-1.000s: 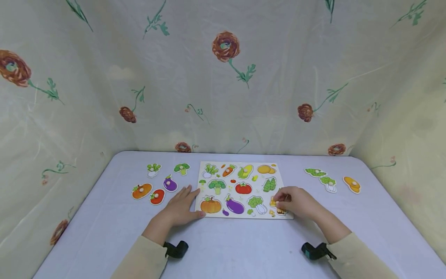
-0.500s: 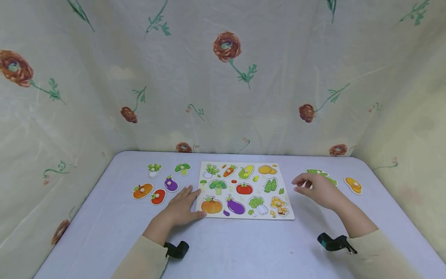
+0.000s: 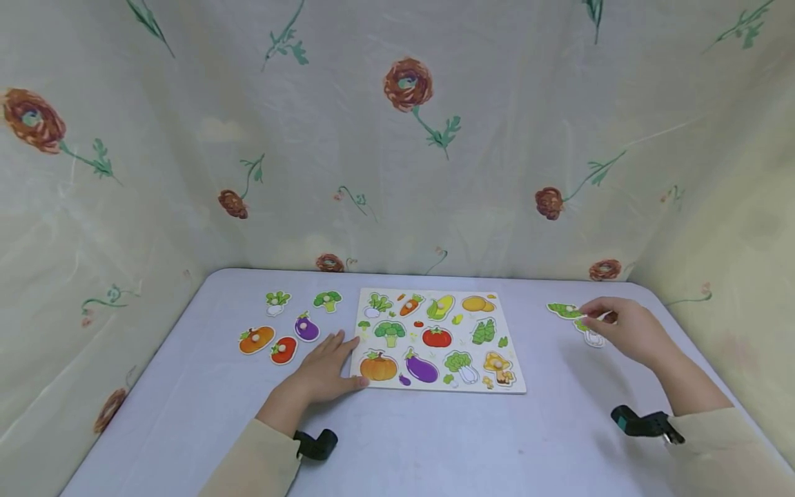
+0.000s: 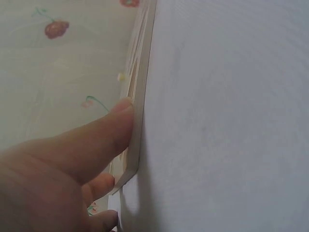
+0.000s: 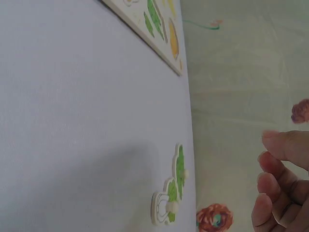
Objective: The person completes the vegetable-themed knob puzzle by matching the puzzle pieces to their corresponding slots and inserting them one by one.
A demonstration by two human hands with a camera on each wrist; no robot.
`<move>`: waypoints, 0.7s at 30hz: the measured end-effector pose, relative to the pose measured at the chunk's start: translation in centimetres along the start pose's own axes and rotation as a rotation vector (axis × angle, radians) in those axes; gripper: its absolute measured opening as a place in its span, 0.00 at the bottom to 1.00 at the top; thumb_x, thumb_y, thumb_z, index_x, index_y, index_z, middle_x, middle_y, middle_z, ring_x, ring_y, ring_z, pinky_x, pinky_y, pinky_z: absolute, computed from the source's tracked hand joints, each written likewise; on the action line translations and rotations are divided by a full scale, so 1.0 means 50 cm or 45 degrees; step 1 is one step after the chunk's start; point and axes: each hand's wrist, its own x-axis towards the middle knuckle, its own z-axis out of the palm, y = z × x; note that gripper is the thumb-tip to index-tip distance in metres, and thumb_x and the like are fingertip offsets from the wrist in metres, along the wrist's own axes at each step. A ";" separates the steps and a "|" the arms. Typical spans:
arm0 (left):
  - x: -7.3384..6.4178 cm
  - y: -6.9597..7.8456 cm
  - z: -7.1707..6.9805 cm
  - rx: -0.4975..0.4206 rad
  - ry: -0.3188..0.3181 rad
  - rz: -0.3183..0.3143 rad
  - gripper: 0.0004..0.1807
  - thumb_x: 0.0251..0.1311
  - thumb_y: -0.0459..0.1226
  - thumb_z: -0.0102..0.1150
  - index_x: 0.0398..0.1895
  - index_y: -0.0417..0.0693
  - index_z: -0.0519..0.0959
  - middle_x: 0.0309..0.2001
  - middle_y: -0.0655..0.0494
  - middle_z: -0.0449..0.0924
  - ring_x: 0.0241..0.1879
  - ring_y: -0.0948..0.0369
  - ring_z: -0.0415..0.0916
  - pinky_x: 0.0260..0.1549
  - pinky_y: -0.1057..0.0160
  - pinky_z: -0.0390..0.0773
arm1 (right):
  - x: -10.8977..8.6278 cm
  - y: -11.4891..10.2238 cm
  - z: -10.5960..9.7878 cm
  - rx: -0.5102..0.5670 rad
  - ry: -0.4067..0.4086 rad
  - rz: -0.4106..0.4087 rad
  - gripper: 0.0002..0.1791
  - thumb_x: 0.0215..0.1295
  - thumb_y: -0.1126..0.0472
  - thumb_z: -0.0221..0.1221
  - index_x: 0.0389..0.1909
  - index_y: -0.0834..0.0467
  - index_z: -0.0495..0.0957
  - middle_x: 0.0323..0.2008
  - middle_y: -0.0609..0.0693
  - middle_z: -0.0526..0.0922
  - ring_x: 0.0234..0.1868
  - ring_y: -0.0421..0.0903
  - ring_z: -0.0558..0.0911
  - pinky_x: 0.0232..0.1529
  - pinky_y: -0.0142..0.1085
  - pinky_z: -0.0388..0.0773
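Observation:
My left hand rests at the left edge of a white vegetable puzzle board, fingers spread and thumb at the near corner. The left wrist view shows that thumb against the board's edge. My right hand hovers right of the board, its fingers loosely bent with nothing between them. Below its fingertips lie a bok choy piece and a green pea pod piece, partly covered in the head view. The right wrist view shows both lying together with knobs up. A mushroom piece sits in the board's near right corner.
Left of the board lie knobbed pieces: a turnip, a broccoli, an eggplant, a pumpkin and a tomato. Flowered cloth hangs behind and beside the white table.
My right hand has let go of the mushroom piece on the board and moved right, over the green pieces. It now hides the yellow piece there. The left hand has stayed put.

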 end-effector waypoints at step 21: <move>0.001 -0.001 -0.002 -0.017 -0.022 -0.033 0.46 0.58 0.55 0.67 0.77 0.54 0.61 0.80 0.47 0.47 0.79 0.47 0.40 0.72 0.38 0.50 | 0.036 0.159 0.047 0.079 -0.014 0.238 0.18 0.70 0.60 0.60 0.51 0.72 0.77 0.42 0.66 0.81 0.42 0.60 0.77 0.36 0.39 0.73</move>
